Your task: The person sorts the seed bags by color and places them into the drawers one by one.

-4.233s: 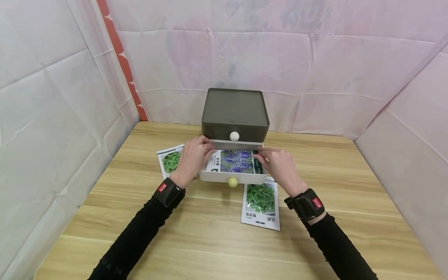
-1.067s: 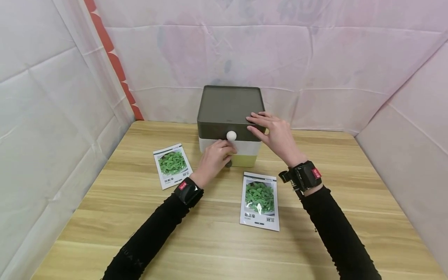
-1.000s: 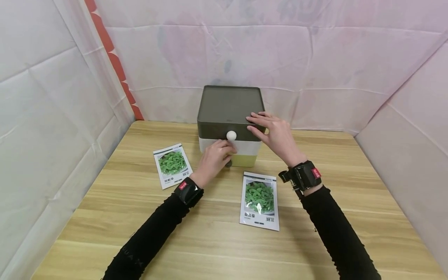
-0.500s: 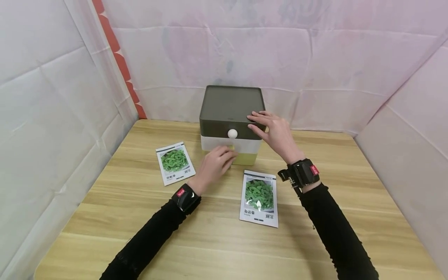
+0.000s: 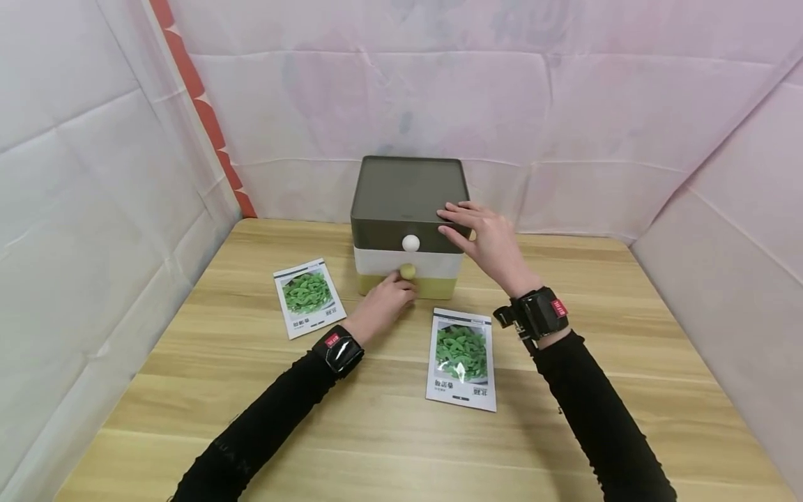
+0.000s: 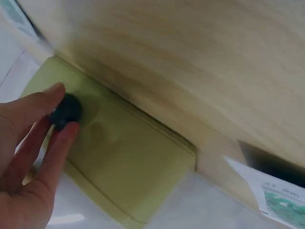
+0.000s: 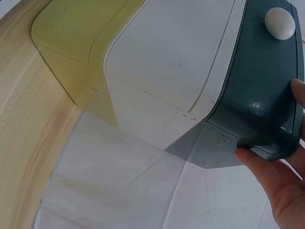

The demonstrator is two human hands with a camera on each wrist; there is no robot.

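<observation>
The left hand reaches to the bottom drawer of a small drawer box. In the left wrist view its thumb and forefinger pinch the dark knob on that yellow-green drawer front, the other fingers loosely curled below. In the head view the drawer looks pushed in, its front about level with the drawer above.

The right hand lies on the front right corner of the box's dark grey top tier. Its fingers are spread and nearly straight over the top edge, and the thumb presses against the front face, as the right wrist view shows; it grips nothing. Just left of this hand, a white knob sits in the middle of the dark top drawer. Below it, the white middle drawer carries a pale yellow knob, right above the left hand's fingertips.

The box stands at the far middle of the wooden tabletop, close to the back wall. Two seed packets with green pictures lie flat in front of it: one seed packet to the left of the left wrist, the other packet between the two forearms, nearer the person. Both arms wear black sleeves and black wrist straps. Pale cloth walls close in the tabletop on three sides.
</observation>
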